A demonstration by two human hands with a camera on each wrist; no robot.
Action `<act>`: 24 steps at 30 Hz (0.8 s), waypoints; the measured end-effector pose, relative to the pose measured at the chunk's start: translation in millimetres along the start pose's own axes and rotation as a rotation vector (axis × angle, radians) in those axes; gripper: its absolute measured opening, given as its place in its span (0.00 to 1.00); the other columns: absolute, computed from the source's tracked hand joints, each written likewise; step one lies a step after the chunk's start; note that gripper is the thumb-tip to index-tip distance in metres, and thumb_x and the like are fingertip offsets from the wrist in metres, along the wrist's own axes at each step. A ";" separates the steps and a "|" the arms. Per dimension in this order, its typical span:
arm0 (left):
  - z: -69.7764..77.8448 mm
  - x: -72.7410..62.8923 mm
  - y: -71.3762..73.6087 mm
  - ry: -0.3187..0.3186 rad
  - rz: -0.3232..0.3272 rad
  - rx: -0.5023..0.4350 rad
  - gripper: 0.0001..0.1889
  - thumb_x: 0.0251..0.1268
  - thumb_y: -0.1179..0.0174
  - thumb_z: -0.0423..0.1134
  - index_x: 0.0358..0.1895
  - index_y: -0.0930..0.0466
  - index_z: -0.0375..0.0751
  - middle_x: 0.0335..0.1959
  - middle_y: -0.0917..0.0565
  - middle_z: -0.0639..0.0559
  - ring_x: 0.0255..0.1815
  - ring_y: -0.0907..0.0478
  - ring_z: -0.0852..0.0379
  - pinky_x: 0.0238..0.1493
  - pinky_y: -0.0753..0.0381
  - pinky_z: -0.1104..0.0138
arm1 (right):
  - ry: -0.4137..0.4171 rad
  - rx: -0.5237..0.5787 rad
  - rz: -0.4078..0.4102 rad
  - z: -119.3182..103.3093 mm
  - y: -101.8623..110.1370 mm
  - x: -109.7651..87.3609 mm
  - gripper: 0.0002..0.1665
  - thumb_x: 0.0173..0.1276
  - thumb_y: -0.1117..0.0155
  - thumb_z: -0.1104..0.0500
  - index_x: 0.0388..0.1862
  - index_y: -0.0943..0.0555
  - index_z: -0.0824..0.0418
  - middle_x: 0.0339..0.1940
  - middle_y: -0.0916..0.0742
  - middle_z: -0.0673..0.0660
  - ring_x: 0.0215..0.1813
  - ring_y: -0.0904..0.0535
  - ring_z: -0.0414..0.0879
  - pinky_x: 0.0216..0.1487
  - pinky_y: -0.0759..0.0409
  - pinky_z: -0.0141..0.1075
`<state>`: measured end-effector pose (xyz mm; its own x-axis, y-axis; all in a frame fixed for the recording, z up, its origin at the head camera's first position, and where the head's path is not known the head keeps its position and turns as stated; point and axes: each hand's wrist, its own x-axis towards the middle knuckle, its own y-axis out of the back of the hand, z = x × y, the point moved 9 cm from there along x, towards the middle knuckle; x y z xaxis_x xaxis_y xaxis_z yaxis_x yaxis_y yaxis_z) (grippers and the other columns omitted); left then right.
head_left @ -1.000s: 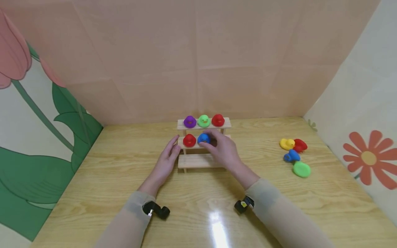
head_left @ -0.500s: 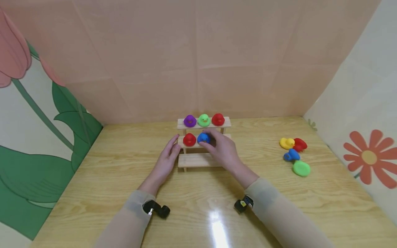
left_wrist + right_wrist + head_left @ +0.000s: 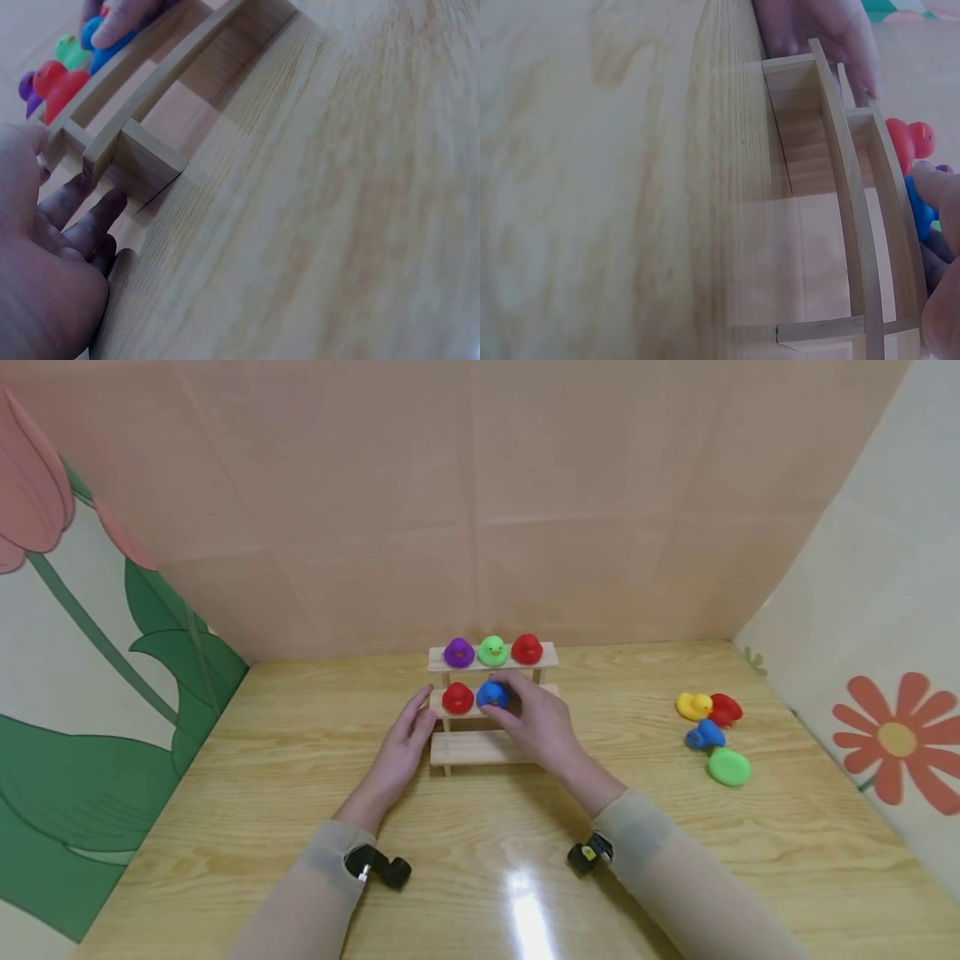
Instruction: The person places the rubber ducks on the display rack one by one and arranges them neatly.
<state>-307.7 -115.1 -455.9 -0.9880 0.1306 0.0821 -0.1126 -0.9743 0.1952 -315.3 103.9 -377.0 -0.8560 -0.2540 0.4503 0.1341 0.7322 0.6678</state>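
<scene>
Right hand [image 3: 542, 717] pinches small rounded blue rubber-looking duck [image 3: 491, 695] on middle tier of pale wooden stepped stand [image 3: 480, 748], round red rubber-looking duck [image 3: 457, 698] at its 9 o'clock. Left hand [image 3: 400, 745], fingers loosely straight, touches stand's 9 o'clock end. Blue duck probably light, squeezable; hold by sides. No clear change from earlier frame.

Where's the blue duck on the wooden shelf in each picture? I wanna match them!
Head: blue duck near the middle, held by the right hand.
Left wrist: top left, partly covered by that hand.
Right wrist: right side, also partly covered.
Shared landmark: the red duck right beside it on the shelf.
</scene>
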 end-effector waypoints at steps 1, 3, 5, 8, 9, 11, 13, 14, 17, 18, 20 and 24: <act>-0.1 0.0 -0.1 0.000 0.000 0.003 0.34 0.91 0.51 0.61 0.91 0.44 0.60 0.87 0.37 0.42 0.86 0.38 0.39 0.87 0.45 0.42 | -0.001 0.001 -0.001 0.7 -0.1 -0.1 0.29 0.76 0.21 0.49 0.70 0.18 0.54 0.64 0.10 0.59 0.65 0.14 0.60 0.67 0.16 0.61; -0.7 -0.3 -0.3 0.006 0.002 0.009 0.34 0.91 0.51 0.61 0.91 0.43 0.61 0.88 0.37 0.44 0.86 0.38 0.40 0.87 0.45 0.42 | -0.003 0.006 -0.003 2.1 -0.5 -0.4 0.29 0.76 0.21 0.49 0.71 0.18 0.54 0.64 0.11 0.59 0.65 0.14 0.60 0.68 0.16 0.61; -1.0 -0.6 -0.4 0.013 0.004 0.015 0.33 0.91 0.52 0.61 0.91 0.43 0.63 0.88 0.37 0.44 0.86 0.38 0.40 0.87 0.45 0.42 | -0.005 0.008 -0.004 3.1 -0.8 -0.7 0.30 0.76 0.21 0.50 0.71 0.19 0.54 0.64 0.11 0.59 0.65 0.14 0.60 0.68 0.16 0.60; -1.2 -0.6 -0.9 0.021 0.002 0.022 0.32 0.92 0.52 0.60 0.90 0.43 0.66 0.88 0.36 0.45 0.86 0.38 0.41 0.87 0.45 0.42 | -0.006 0.012 -0.003 4.1 -0.7 -1.2 0.30 0.75 0.20 0.50 0.72 0.19 0.54 0.65 0.11 0.59 0.65 0.14 0.60 0.68 0.16 0.60; -1.4 -0.4 -1.1 0.022 0.001 0.023 0.31 0.92 0.52 0.60 0.90 0.43 0.66 0.87 0.36 0.45 0.86 0.37 0.41 0.87 0.45 0.42 | -0.007 0.013 -0.003 4.3 -0.6 -1.3 0.30 0.75 0.20 0.50 0.72 0.19 0.54 0.65 0.11 0.59 0.65 0.14 0.60 0.68 0.16 0.60; -1.0 0.2 -0.7 0.018 0.000 0.023 0.32 0.92 0.52 0.59 0.91 0.44 0.65 0.87 0.35 0.44 0.85 0.36 0.41 0.87 0.44 0.42 | -0.006 0.014 -0.001 3.9 -0.4 -1.0 0.30 0.75 0.20 0.50 0.72 0.19 0.54 0.65 0.11 0.60 0.66 0.15 0.60 0.68 0.17 0.61; -0.5 0.6 -0.6 0.013 -0.001 0.021 0.32 0.92 0.52 0.59 0.91 0.44 0.63 0.87 0.35 0.43 0.85 0.36 0.40 0.86 0.44 0.42 | -0.009 0.018 -0.001 3.6 -0.2 -0.9 0.31 0.75 0.20 0.51 0.72 0.19 0.54 0.65 0.11 0.60 0.66 0.15 0.60 0.68 0.17 0.61; -0.5 0.7 -0.6 0.012 -0.002 0.019 0.32 0.92 0.52 0.59 0.91 0.44 0.63 0.86 0.34 0.43 0.85 0.35 0.40 0.86 0.44 0.42 | -0.010 0.023 -0.003 3.4 -0.1 -1.0 0.31 0.75 0.20 0.51 0.72 0.19 0.54 0.65 0.11 0.60 0.66 0.15 0.60 0.68 0.17 0.61; -0.2 0.5 -0.4 0.010 0.000 0.019 0.32 0.92 0.52 0.59 0.91 0.44 0.63 0.86 0.34 0.44 0.85 0.35 0.41 0.86 0.43 0.43 | -0.018 0.044 -0.008 3.3 0.4 -1.7 0.31 0.75 0.19 0.52 0.72 0.20 0.55 0.65 0.12 0.59 0.67 0.16 0.59 0.70 0.18 0.59; -0.1 0.3 -0.4 0.008 0.002 0.017 0.32 0.92 0.52 0.59 0.91 0.43 0.64 0.86 0.34 0.44 0.85 0.35 0.41 0.86 0.43 0.43 | -0.022 0.060 -0.009 3.3 0.9 -2.3 0.32 0.74 0.19 0.53 0.72 0.20 0.55 0.66 0.12 0.59 0.68 0.16 0.58 0.71 0.18 0.58; -0.3 0.4 -0.1 0.000 0.004 0.014 0.32 0.92 0.52 0.60 0.91 0.43 0.63 0.87 0.35 0.44 0.85 0.36 0.41 0.87 0.44 0.43 | -0.031 0.095 -0.010 3.3 2.4 -4.4 0.33 0.74 0.19 0.54 0.73 0.20 0.56 0.67 0.13 0.59 0.69 0.17 0.58 0.73 0.19 0.56; -0.1 0.1 0.1 -0.009 0.005 0.009 0.33 0.91 0.51 0.61 0.90 0.42 0.64 0.87 0.36 0.43 0.86 0.37 0.40 0.87 0.45 0.43 | -0.043 0.150 -0.009 2.8 8.2 -11.4 0.34 0.74 0.19 0.56 0.74 0.21 0.58 0.69 0.14 0.60 0.73 0.18 0.58 0.76 0.22 0.56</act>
<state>-307.8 -115.2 -456.0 -0.9875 0.1277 0.0921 -0.1068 -0.9731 0.2040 -305.9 114.6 -378.3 -0.8778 -0.2362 0.4168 0.0531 0.8167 0.5746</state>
